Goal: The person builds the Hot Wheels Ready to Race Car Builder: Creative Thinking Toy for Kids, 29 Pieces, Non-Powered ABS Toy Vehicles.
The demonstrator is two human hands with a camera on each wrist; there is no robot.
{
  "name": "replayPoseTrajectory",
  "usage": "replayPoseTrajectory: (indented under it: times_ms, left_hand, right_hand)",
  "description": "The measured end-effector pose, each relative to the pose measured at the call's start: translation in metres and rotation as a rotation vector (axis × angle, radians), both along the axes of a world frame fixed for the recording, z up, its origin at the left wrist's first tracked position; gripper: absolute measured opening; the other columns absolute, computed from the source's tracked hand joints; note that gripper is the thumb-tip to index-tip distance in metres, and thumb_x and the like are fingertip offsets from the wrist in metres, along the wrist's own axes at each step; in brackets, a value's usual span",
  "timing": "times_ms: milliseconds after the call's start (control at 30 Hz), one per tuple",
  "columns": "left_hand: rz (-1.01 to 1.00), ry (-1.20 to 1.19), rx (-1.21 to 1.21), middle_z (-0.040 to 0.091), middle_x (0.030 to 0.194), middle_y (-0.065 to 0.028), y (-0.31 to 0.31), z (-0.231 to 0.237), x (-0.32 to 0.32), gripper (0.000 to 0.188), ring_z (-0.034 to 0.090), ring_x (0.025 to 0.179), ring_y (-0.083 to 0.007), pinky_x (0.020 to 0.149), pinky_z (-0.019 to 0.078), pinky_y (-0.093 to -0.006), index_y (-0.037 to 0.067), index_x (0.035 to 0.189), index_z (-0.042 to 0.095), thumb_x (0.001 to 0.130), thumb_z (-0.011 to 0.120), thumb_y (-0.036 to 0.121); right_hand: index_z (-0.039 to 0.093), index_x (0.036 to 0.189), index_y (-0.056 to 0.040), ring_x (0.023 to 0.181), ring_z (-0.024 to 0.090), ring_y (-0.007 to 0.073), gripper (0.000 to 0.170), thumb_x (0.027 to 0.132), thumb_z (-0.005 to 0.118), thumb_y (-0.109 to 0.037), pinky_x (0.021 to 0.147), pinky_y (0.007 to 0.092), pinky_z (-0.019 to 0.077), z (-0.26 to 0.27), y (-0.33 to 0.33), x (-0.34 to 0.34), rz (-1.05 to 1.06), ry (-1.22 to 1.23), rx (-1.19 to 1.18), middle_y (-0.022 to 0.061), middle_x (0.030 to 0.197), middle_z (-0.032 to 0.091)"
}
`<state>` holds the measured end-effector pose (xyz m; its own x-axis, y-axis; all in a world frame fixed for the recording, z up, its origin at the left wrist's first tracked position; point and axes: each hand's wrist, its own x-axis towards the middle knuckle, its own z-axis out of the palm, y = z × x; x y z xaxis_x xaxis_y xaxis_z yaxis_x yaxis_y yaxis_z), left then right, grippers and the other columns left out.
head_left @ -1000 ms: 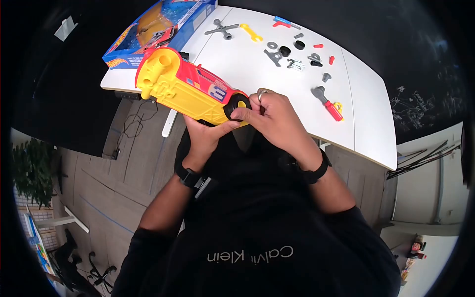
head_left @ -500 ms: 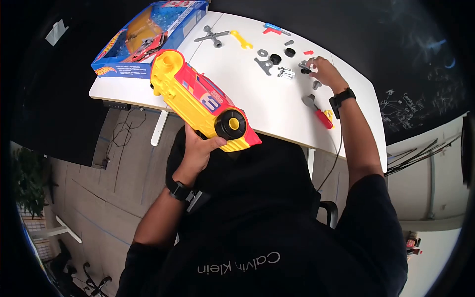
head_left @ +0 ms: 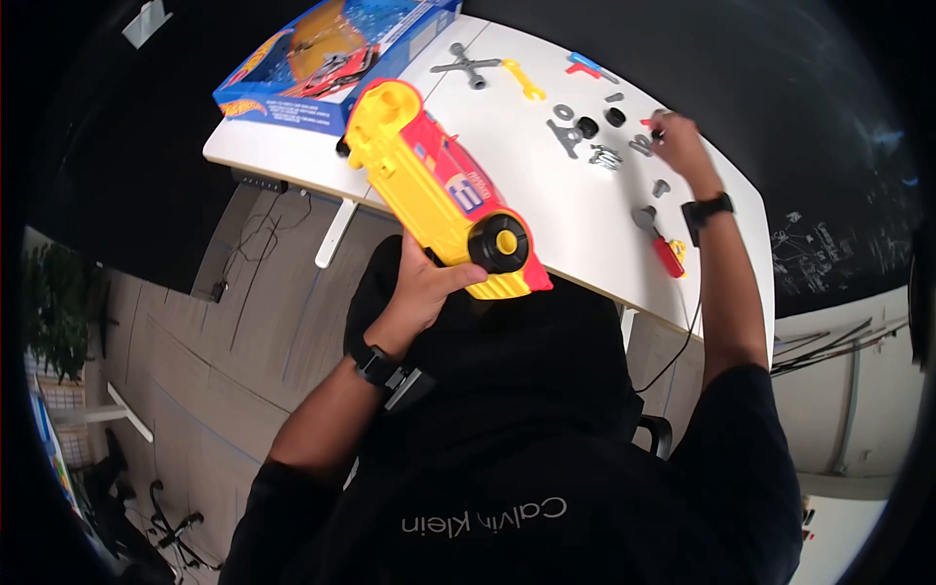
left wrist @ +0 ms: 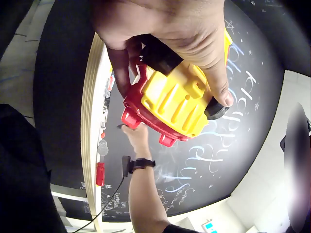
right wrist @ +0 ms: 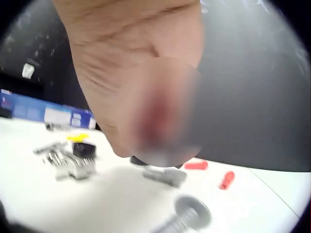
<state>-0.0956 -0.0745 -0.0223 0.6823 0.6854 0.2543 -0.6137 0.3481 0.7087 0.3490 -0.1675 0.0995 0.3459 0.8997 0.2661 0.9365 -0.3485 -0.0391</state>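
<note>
A yellow and red toy car is tilted above the table's front edge, its yellow underside and a black wheel facing the head camera. My left hand grips it near that wheel, and in the left wrist view the thumb lies along the car's ribbed yellow end. Over the right part of the table, my right hand pinches a small black part, largely hidden by the fingers. The right wrist view shows dark bits of it under the fingertips, near a grey piece.
A blue toy box stands at the table's left end. On the white table lie a grey cross wrench, a yellow wrench, a blue and red tool, black wheels, a chrome piece and a red-handled tool.
My right hand has left the car's wheel and reached across to the small parts, where it has taken hold of a black one. The left hand still holds the car, now tilted more steeply.
</note>
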Motion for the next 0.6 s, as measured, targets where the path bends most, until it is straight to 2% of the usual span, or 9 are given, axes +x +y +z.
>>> replayPoseTrajectory:
  times_ms: [67,133,200,267,333,367,533,600]
  left_hand:
    - [-0.033,0.014,0.014,0.058,0.136,-0.0089,0.003,0.002,0.0,0.086,0.059,0.126,-0.0201,0.108,0.0496,-0.0368,0.005,0.146,0.038,0.076,0.09,0.001]
    - [-0.007,0.025,0.021,0.056,0.139,-0.0091,0.006,0.004,0.002,0.088,0.058,0.128,-0.0201,0.108,0.05,-0.0372,0.006,0.147,0.036,0.077,0.09,0.003]
    - [-0.043,0.001,0.042,0.054,0.14,-0.0095,0.005,0.009,0.003,0.089,0.057,0.129,-0.0202,0.109,0.0498,-0.0377,0.006,0.148,0.034,0.078,0.09,0.005]
    - [-0.035,-0.001,0.02,0.054,0.14,-0.0099,0.003,0.013,0.002,0.089,0.057,0.129,-0.0204,0.109,0.0498,-0.0376,0.006,0.147,0.033,0.079,0.089,0.005]
    - [-0.077,0.03,0.027,0.054,0.14,-0.0102,0.005,0.012,0.003,0.089,0.057,0.128,-0.0202,0.109,0.05,-0.037,0.006,0.147,0.033,0.079,0.09,0.006]
    - [-0.061,0.035,0.033,0.055,0.138,-0.0101,0.004,0.013,0.005,0.088,0.058,0.127,-0.0202,0.108,0.0502,-0.0363,0.005,0.146,0.034,0.079,0.09,0.008]
    - [-0.061,0.049,0.063,0.058,0.134,-0.0095,0.001,0.017,0.002,0.083,0.06,0.124,-0.0197,0.107,0.0503,-0.0357,0.005,0.144,0.039,0.079,0.09,0.008]
    - [-0.047,0.055,0.113,0.059,0.133,-0.0093,0.0,0.02,0.002,0.081,0.06,0.123,-0.0194,0.107,0.0505,-0.0354,0.004,0.143,0.04,0.079,0.09,0.008]
  right_hand:
    - [0.068,0.103,0.0005,0.086,0.069,0.0171,0.024,0.081,0.075,0.005,0.08,0.0317,0.0568,0.038,-0.005,-0.06,0.037,0.225,0.237,0.0115,0.091,0.07]
    - [0.071,0.11,0.0001,0.085,0.066,0.0104,0.025,0.085,0.078,0.003,0.082,0.0295,0.0573,0.062,-0.011,-0.126,0.216,0.516,0.304,0.0065,0.089,0.07]
    - [0.072,0.109,0.0004,0.086,0.069,0.0134,0.025,0.086,0.078,0.001,0.083,0.0309,0.0575,0.07,-0.024,-0.19,0.506,0.647,0.238,0.0066,0.093,0.073]
    - [0.074,0.107,-0.0003,0.084,0.071,0.015,0.023,0.085,0.079,0.001,0.081,0.0302,0.0574,0.068,-0.034,-0.239,0.552,0.579,0.206,0.0079,0.093,0.075]
    - [0.075,0.105,-0.0006,0.084,0.073,0.0176,0.021,0.085,0.079,0.0,0.078,0.0299,0.0573,0.065,-0.039,-0.268,0.473,0.56,0.23,0.0088,0.09,0.076]
    - [0.075,0.105,-0.0013,0.08,0.073,0.0189,0.02,0.085,0.079,-0.002,0.075,0.0295,0.0568,0.065,-0.04,-0.271,0.49,0.502,0.231,0.0084,0.085,0.074]
    - [0.075,0.106,-0.0031,0.082,0.074,0.023,0.02,0.086,0.079,-0.006,0.076,0.0314,0.0566,0.061,-0.041,-0.282,0.518,0.49,0.18,0.0111,0.093,0.076]
    - [0.075,0.105,-0.0025,0.093,0.072,0.0267,0.019,0.087,0.076,-0.007,0.081,0.0349,0.0572,0.055,-0.037,-0.284,0.622,0.391,0.171,0.0092,0.099,0.076]
